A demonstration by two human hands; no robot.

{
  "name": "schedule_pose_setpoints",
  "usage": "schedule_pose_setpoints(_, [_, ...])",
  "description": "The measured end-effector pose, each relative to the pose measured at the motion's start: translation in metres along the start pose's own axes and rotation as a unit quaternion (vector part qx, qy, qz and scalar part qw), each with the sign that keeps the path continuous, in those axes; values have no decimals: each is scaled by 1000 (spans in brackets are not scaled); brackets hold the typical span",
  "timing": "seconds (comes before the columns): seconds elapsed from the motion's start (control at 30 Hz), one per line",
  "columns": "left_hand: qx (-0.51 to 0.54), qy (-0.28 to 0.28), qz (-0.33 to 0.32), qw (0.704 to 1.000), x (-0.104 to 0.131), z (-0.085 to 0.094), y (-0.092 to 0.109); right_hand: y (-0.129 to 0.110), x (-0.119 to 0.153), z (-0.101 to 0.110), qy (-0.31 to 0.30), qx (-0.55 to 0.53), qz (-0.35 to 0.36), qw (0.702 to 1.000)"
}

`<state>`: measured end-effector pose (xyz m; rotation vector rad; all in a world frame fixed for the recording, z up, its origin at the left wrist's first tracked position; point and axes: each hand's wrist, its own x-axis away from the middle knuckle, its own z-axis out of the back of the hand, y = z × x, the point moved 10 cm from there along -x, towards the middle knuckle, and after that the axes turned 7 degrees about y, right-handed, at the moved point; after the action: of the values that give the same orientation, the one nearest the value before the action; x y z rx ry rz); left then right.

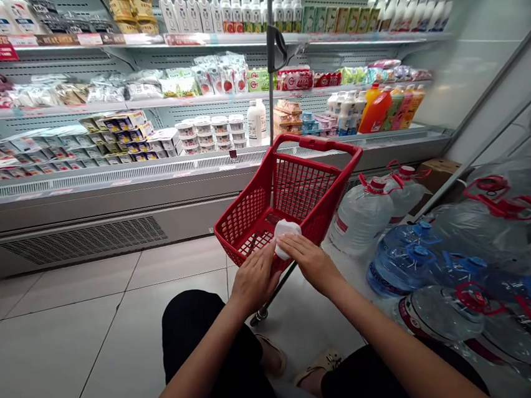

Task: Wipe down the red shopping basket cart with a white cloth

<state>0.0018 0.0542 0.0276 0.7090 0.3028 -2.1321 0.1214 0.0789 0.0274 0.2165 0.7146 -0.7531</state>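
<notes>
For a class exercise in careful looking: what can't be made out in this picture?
- Head view: lower part of the white wad, hidden by the right hand.
- Head view: palm of the left hand, turned away.
- Head view: print on the shelf labels, too small.
- Head view: rightmost bottles, cut off by the edge.

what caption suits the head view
Left hand and right hand touch a soft white wad at a red plastic basket trolley

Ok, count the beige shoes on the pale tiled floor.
2: the left beige shoe, nearer the red plastic basket cart, and the right beige shoe, beside the black right trouser leg. No others show.
</notes>
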Motion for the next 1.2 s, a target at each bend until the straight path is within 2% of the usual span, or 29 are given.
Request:
schedule_pose_setpoints(0.07, [31, -43, -49, 997, 2, 3, -8, 18, 5, 8, -8, 6, -5, 1000])
schedule_pose_setpoints(0.1, [22, -60, -60, 996, 2, 5, -19, 33, 6, 13, -9, 14, -19, 1000])
schedule_pose_setpoints(0.17, [-25, -78, -39, 996, 1, 9, -50, 65, 7, 21, -2, 28, -56, 998])
schedule_pose_setpoints(0.23, [-48, -92, -31, 994, 0, 10, -71, 87, 6, 26, 7, 34, -85, 996])
schedule_pose_setpoints(0.33, [-64, -89, -23, 994, -3, 6, -77, 87, 7, 27, 16, 35, -96, 995])
schedule_pose_setpoints(0.57, [-99, -54, 32, 993, -10, -5, -58, 5, 43, 26, 4, 25, -81, 996])
schedule_pose_setpoints(0.73, [-106, -17, 69, 992, -13, -12, -24, -16, 59, 33, 42, 64, -125, 989])
schedule_pose_setpoints(0.9, [-81, -13, 88, 993, -12, -19, 24, -23, 64, 36, 48, 85, -127, 987])
schedule_pose_setpoints(0.97, [-56, -31, 59, 996, -13, -20, 38, -20, 73, 40, 43, 90, -130, 986])
schedule_pose_setpoints(1.03, [-10, -54, -8, 998, -15, -18, 48, -13, 86, 46, 40, 89, -134, 986])
schedule_pose_setpoints(1.13, [37, -71, -99, 992, -21, -10, 43, 9, 111, 59, 47, 83, -158, 983])
schedule_pose_setpoints(1.2, [24, -66, -95, 993, -29, -6, 25, 26, 127, 70, 66, 80, -193, 976])
